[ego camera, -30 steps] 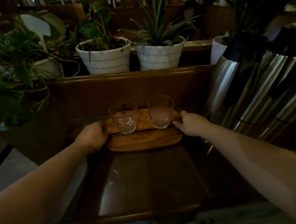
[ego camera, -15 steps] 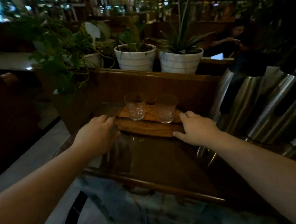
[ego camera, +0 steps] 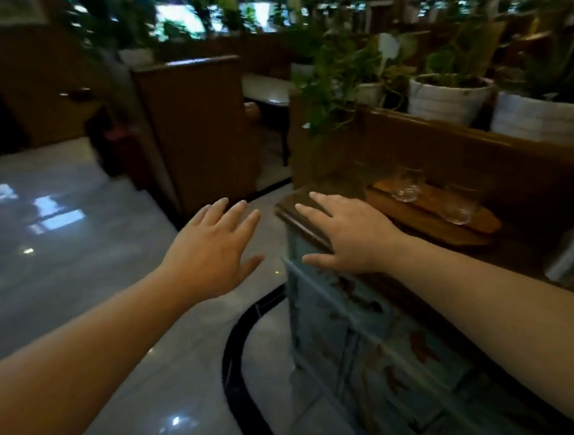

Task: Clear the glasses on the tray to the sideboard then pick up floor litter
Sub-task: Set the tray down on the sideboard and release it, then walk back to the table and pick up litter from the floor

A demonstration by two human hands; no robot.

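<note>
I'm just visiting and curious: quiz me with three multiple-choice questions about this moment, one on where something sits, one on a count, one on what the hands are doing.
1. Where do the glasses stand?
A. on the wooden tray
B. on the floor
C. in a plant pot

2. How many glasses are on the tray?
A. one
B. two
C. four

3. What are the hands holding?
A. a glass each
B. the tray
C. nothing

Answers:
1. A: both glasses stand on the wooden tray atop the sideboard.
2. B: one nearer the plants, another toward the tray's other end.
3. C: the left hand and right hand are spread flat, fingers empty.
</note>
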